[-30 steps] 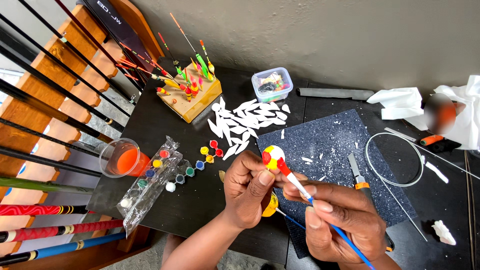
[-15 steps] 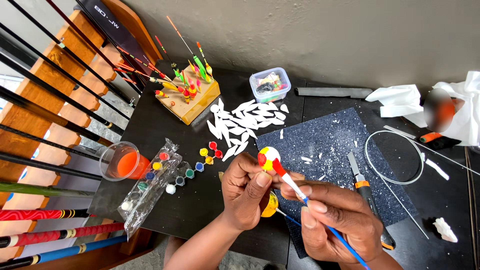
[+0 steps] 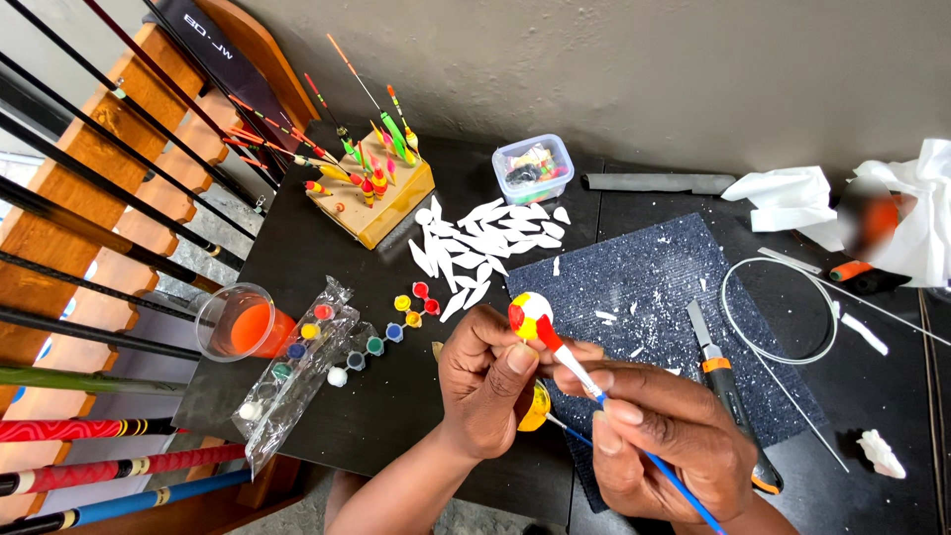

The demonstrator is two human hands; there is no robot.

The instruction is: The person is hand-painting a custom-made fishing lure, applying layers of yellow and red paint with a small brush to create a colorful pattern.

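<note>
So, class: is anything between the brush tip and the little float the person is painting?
Nothing visible. The left hand pinches the float from below, its painted top bare. The right hand holds the brush, and its red tip lies right against the float. The paint pots sit apart, to the left.

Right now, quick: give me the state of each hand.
Left hand: closed on a small float painted red, yellow and white.
Right hand: closed on a blue-handled paintbrush, red tip on the float.
</note>
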